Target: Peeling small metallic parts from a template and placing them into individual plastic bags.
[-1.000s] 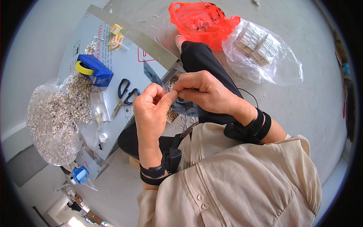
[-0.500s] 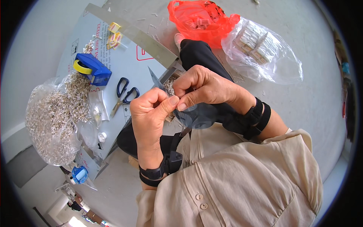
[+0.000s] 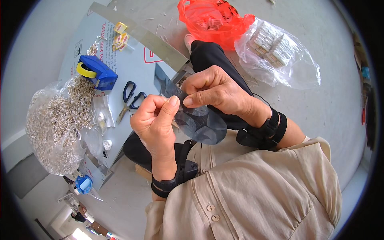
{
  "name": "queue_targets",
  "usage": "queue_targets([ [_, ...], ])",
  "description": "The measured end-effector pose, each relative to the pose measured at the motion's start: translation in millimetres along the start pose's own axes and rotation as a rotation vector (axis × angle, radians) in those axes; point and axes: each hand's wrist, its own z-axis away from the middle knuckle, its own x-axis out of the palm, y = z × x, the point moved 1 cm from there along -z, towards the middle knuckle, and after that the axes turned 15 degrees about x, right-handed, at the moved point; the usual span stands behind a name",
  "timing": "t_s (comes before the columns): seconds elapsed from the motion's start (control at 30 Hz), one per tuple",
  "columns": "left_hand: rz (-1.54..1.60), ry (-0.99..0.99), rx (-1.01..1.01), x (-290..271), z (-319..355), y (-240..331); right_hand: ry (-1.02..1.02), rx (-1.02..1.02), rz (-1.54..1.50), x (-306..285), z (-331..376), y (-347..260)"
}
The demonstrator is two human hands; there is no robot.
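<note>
Above my lap, my left hand [image 3: 155, 122] pinches a clear, thin plastic bag [image 3: 204, 126] between thumb and forefinger. My right hand [image 3: 218, 91] is closed in a pinch on the same bag, its fingertips a small gap away from the left ones. The bag's film hangs below the hands over my dark trousers, and another part sticks up past them toward the table. I can see no contents through the film. To the left lie scissors [image 3: 129, 100] with dark blue handles, apart from both hands.
A metal-topped table [image 3: 140, 42] at left bears a blue tape dispenser [image 3: 105, 74], small yellow packets [image 3: 120, 40] and a bag of cotton swabs [image 3: 56, 132]. On the floor beyond my knee stand a red plastic bag [image 3: 216, 26] and a clear bag of white packs [image 3: 272, 46].
My fingertips have moved slightly apart, the left hand shifting a little left and the right a little up. More of the clear bag's film now shows below them.
</note>
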Motion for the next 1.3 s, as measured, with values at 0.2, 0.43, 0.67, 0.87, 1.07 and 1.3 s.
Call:
queue_targets([
  [0.2,-0.040,0.022,0.034,-3,2,-3,0.042,-0.029,-0.027,3,1,4],
  [0.43,-0.047,0.062,0.047,-4,4,-6,0.103,-0.058,-0.065,1,5,2],
  [0.67,-0.038,0.094,0.071,-9,4,-10,0.153,-0.112,-0.077,-4,3,8],
  [0.87,-0.063,0.147,0.088,-17,0,-11,0.193,-0.115,-0.094,-8,4,6],
  [1.07,-0.122,0.135,0.089,-35,-11,-17,0.184,-0.103,-0.088,-15,1,4],
  [1.3,-0.181,0.296,0.095,-43,-11,-17,0.186,-0.117,-0.094,-18,-6,11],
])
